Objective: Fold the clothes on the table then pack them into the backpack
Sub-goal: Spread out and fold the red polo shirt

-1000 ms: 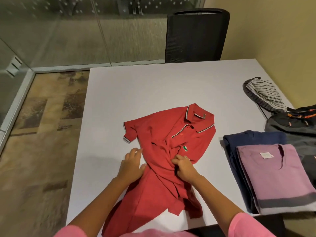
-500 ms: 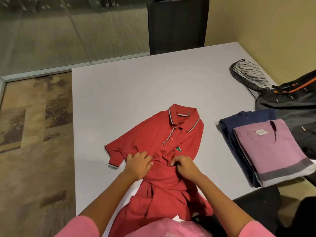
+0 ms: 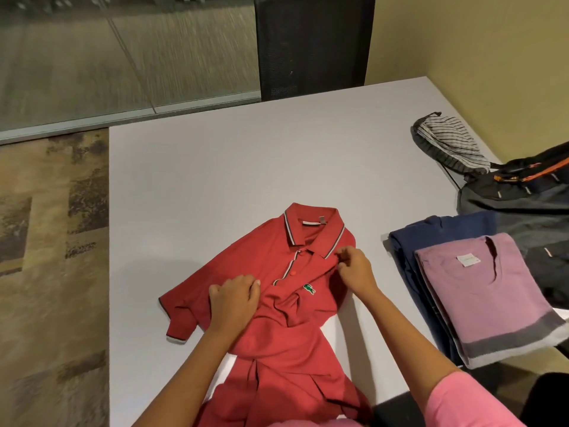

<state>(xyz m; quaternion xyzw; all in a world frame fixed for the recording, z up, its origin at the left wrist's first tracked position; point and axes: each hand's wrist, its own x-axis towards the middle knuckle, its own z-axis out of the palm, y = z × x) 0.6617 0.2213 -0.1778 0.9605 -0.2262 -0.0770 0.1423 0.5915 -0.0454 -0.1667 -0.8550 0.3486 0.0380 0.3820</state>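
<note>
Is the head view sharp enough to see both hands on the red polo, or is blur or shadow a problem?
Head view: red polo, left hand and right hand are sharp; soft shadows on the table; the glass wall at top left is streaked; wide-angle bending at the edges.

A black chair is standing at the far edge of the pale grey surface, its mesh back facing the camera and its top running out of view. A glass wall is running along the far left, sitting on a pale metal base rail; a thin seam is dividing its panes. A patterned carpet in brown, tan and dark patches is covering the floor to the left of the surface. A plain yellow wall is rising behind the right side, meeting the surface along its right edge.
</note>
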